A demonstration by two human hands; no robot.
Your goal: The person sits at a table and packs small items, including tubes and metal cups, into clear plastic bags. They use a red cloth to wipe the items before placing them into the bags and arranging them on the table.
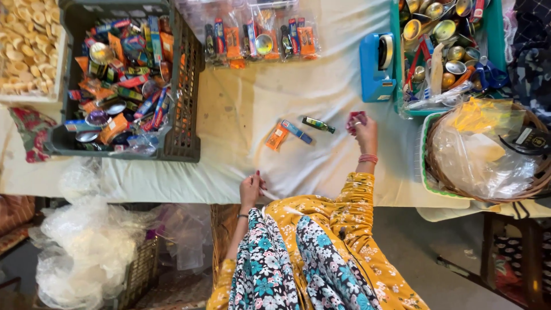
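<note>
right hand gripping small red packet

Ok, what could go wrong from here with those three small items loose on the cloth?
1. The left hand rests on the white cloth at the table edge; a tug might shift the orange packet and blue tube.
2. The small green bottle lies on its side and could roll.
3. The right hand, closed on a small red item, may knock that bottle.
</note>
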